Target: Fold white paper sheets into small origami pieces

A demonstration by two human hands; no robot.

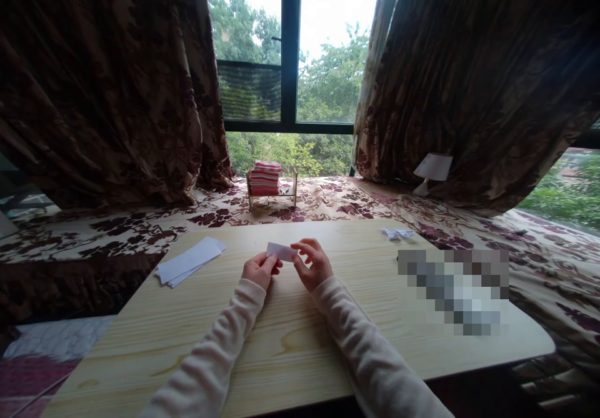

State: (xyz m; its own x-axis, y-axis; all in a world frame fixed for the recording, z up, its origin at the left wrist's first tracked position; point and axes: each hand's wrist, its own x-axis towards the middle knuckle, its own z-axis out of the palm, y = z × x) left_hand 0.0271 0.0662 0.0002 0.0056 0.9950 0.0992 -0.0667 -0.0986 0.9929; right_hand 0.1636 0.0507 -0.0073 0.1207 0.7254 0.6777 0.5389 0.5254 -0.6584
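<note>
Currently left hand [259,270] pinches paper [281,251]; right hand [315,266] grips its other end. Sheets [190,263] lie left of left hand, folded bits [397,233] right of right hand.

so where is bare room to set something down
Bare table lies between the left hand and paper strips, and between the right hand and folded pieces. Crowded where both hands hold a small paper; the pixelated patch is unreadable.

1 head-worn view looks forward and down across the table [290,330].
</note>
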